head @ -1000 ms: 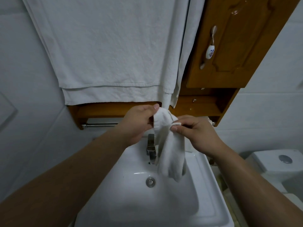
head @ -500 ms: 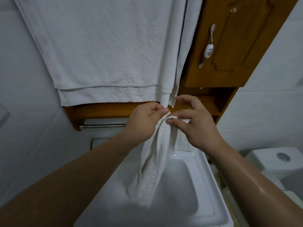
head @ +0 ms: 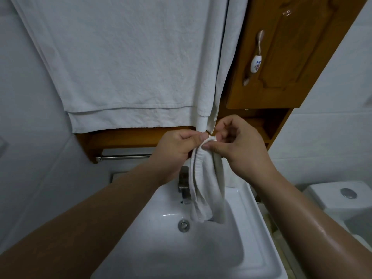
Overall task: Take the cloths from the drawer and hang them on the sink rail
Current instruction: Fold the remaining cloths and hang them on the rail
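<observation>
1. white terry cloth was held bunched at its top edge between both hands, just above the sink basin and in front of the tap.
2. half a second earlier the cloth had hung lower and wider, its tail swung out to the left over the basin; by this moment it had been gathered into a narrower hanging bundle, and the tap and drain were uncovered again.
3. the left hand was curled, with thumb and forefinger pinched on the cloth's upper edge.
4. the right hand pinched the same edge from the other side with thumb and forefinger; its other fingers were curled above, holding nothing.
5. the regathering was judged to mean that an edge was being found for draping, and that the hanging itself was not yet done.
6. the sink rail was seen to the left under the wooden shelf, bare along its visible stretch and near the left hand, though not touched by the cloth.
7. the basin held no cloth; only the cloth's lower end dangled over it, and contact could not be told.
8. the drawer was not in view.
9. large white towels hung above, beside a closed wooden cabinet; its contents were hidden.
</observation>
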The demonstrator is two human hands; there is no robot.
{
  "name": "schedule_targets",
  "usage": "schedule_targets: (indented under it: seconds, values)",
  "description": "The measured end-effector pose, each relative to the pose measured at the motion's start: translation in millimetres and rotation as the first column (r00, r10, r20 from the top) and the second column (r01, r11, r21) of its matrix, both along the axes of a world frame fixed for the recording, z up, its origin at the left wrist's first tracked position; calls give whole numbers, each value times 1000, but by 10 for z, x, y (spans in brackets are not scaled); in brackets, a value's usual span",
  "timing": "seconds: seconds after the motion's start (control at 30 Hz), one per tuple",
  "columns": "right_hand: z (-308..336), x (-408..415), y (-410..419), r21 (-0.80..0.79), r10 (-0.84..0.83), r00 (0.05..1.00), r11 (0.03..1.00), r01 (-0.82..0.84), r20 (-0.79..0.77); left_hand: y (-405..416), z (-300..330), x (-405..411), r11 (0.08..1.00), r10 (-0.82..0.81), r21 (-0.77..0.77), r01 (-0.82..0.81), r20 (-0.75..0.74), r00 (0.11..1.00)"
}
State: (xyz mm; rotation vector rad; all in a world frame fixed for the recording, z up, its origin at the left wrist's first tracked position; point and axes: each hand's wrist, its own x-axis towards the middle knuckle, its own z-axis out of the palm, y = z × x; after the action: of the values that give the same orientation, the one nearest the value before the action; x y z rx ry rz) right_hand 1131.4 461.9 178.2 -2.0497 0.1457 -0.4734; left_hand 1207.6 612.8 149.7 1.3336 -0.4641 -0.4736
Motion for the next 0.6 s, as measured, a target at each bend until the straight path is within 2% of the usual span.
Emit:
schedule_targets:
  seconds: [0.17, 0.43, 0.5, 0.6]
  values:
    - [-17, 56, -52, 52, -19, 998, 998, 22, -54, 12, 23, -2, 992, -111, -68, 108, -41, 993]
    - [-75, 138, 5, -64, -66, 997, 996, 63, -44, 23, 1, 48, 999, -29, -41, 26, -58, 998]
    - [-81, 158, 30, -101, -64, 997, 993, 59, -42, 40, 37, 62, 1000, -7, -1, 7, -45, 999]
    - [-92, 174, 53, -177, -58, 997, 983, 47, -56, 64, 124, 83, 992, 11, 125, -20, 77, 997]
